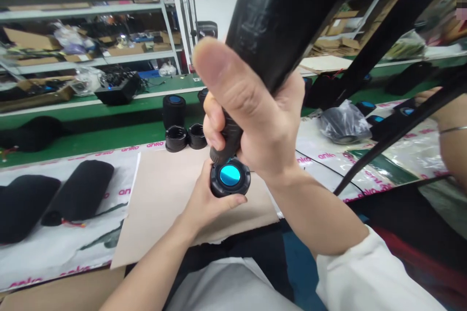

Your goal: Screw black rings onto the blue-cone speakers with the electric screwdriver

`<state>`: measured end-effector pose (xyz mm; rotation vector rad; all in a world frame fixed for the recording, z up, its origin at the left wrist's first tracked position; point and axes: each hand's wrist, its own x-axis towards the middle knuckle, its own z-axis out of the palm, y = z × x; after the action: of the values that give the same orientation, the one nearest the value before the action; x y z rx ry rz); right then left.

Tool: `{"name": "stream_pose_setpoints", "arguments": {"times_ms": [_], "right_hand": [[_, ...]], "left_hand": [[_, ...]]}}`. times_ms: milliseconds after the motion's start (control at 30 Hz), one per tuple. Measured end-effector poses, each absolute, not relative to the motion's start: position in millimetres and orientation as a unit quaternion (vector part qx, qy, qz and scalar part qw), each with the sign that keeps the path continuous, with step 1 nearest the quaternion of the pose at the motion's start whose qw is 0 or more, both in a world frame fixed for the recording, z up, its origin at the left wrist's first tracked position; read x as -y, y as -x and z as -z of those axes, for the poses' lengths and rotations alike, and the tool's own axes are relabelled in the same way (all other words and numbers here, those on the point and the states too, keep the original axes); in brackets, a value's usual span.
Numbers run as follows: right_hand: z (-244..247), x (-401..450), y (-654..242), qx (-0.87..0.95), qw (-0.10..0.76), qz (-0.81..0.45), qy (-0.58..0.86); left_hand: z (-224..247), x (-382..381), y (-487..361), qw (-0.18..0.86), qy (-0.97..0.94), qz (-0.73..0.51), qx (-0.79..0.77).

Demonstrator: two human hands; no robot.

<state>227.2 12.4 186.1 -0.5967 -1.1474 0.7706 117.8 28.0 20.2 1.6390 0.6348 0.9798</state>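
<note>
My left hand (207,204) is shut around a round black cap (230,194) with a glossy blue disc at its centre. My right hand (255,116) grips a long glossy black tube (277,19) and holds it steeply tilted, its top end out of frame. The tube's ribbed black lower end (226,141) comes down to the cap and appears to touch it, though my fingers hide part of the joint. Its threads, if any, are hidden.
A beige card sheet (182,204) lies on the bench below my hands, beside white printed plastic (62,257) with black padded cylinders (78,194). Black rings (176,138) and a black cylinder (174,112) stand beyond. A co-worker's forearm (450,141) and black rods intrude at right.
</note>
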Motion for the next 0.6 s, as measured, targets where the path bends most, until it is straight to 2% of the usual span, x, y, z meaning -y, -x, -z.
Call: {"name": "stream_pose_setpoints", "arguments": {"times_ms": [67, 200, 600], "right_hand": [[-183.7, -15.4, -227.8, 0.512, 0.741, -0.365, 0.236], [-180.0, -21.5, -228.1, 0.551, 0.684, -0.387, 0.281], [-171.9, -18.3, -223.7, 0.56, 0.654, -0.423, 0.282]], "left_hand": [[-22.2, -27.5, -118.7, 0.535, -0.687, -0.409, -0.273], [-24.2, -27.9, -119.1, 0.533, -0.689, -0.408, -0.275], [-20.9, -24.1, -119.9, 0.564, -0.64, -0.454, -0.258]]}}
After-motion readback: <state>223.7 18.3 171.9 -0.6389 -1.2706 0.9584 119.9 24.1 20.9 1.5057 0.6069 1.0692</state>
